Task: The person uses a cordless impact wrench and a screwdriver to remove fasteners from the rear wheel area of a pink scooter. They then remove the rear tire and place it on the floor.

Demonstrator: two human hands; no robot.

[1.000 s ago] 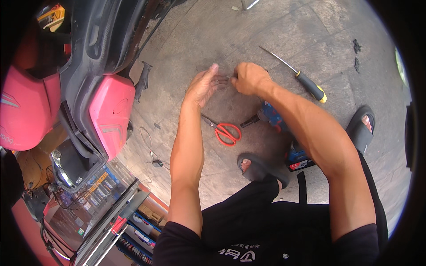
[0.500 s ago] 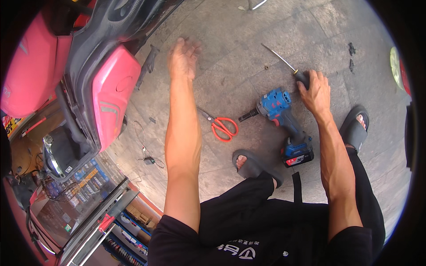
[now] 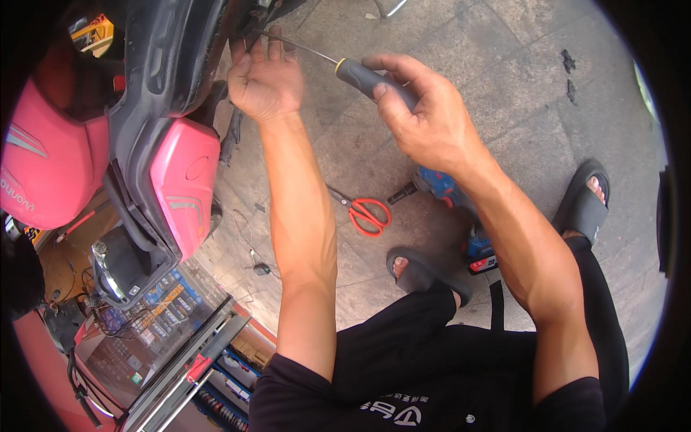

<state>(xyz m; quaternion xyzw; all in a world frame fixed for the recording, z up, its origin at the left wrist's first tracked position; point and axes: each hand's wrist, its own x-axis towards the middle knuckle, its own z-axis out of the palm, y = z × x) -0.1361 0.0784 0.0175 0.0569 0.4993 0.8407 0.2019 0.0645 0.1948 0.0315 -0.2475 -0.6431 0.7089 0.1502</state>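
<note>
My right hand [image 3: 439,129] is wrapped round the dark grey handle of a screwdriver [image 3: 371,81]. Its thin shaft points left and up, past my left hand's fingers, toward the dark underside of a pink and black scooter [image 3: 188,162]. Up against that underside, my left hand [image 3: 270,86] is turned palm up with its fingers stretched out, close to the screwdriver's tip. The tip itself is hard to make out against the dark parts. Whether my left fingertips touch the scooter, I cannot tell.
Scissors with red-orange handles [image 3: 369,217] lie on the paved floor between my forearms. A blue cordless impact wrench [image 3: 435,181] lies partly hidden under my right forearm. A glass display case [image 3: 162,309] stands at lower left. My sandalled feet are near the wrench.
My right hand has lifted the screwdriver off the floor and carried it left to the scooter. My left hand has moved up and left to the scooter's underside.
</note>
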